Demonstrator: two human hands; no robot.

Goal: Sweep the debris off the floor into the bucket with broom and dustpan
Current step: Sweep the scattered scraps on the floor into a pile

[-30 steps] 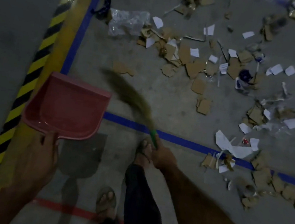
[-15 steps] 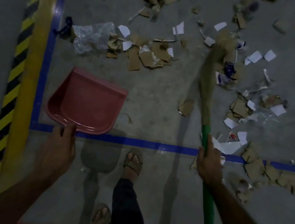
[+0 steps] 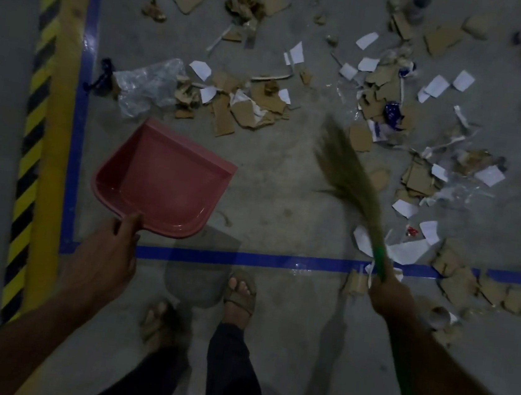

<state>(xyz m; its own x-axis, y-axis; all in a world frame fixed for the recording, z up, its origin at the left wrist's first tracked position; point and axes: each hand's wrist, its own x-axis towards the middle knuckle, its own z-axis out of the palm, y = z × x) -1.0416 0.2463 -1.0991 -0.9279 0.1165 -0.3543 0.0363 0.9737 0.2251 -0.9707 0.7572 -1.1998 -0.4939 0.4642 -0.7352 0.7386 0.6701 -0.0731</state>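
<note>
Right hand (image 3: pixel 386 293) grips the broom (image 3: pixel 349 178), its bristles slanting up-left from it, debris (image 3: pixel 418 170) just right of them. Left hand (image 3: pixel 111 245) holds the dustpan (image 3: pixel 163 183) off the floor, well left. No bucket in view.

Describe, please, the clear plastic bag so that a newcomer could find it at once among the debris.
Find the blue tape line running up the floor's left side, beside the yellow stripe. Just right of it, above the pink dustpan, lies the plastic bag at the left end of a cardboard heap. It alone is crumpled and see-through; its neighbours are flat brown or white scraps.
</note>
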